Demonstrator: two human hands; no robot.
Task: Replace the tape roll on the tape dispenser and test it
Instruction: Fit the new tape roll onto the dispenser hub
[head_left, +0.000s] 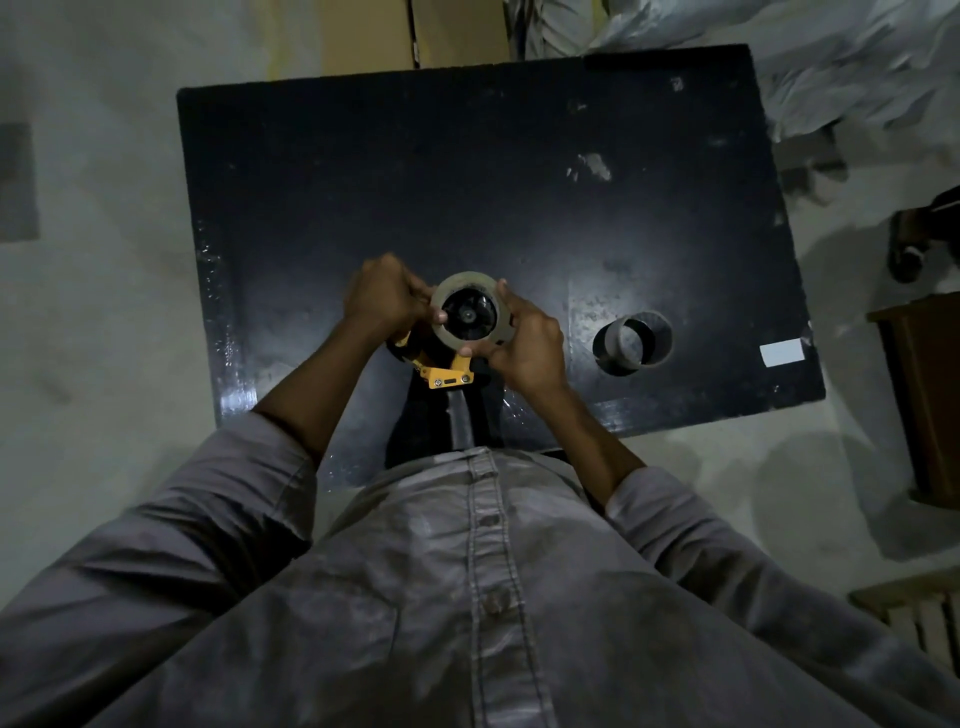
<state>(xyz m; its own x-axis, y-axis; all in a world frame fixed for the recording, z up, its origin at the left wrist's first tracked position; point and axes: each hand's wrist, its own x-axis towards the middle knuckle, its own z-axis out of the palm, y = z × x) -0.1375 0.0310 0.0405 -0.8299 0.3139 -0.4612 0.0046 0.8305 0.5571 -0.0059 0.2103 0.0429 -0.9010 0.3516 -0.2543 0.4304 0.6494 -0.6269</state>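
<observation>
A clear tape roll (464, 285) sits over the black hub of a yellow and black tape dispenser (445, 375), held above the near part of a black table (467, 171). My left hand (387, 296) grips the dispenser and the roll's left rim. From the right, my right hand (527, 343) pinches the roll's right rim and lower edge. The dispenser's handle is hidden under my hands. An empty cardboard tape core (632, 342) lies on its side on the table, to the right of my right hand.
A small white label (781, 353) lies near the table's right edge. Cardboard boxes (415, 31) stand beyond the far edge, crumpled plastic sheeting (852, 67) at the back right. A chair caster (914, 244) and wooden furniture (924, 395) are on the right, on a pale floor.
</observation>
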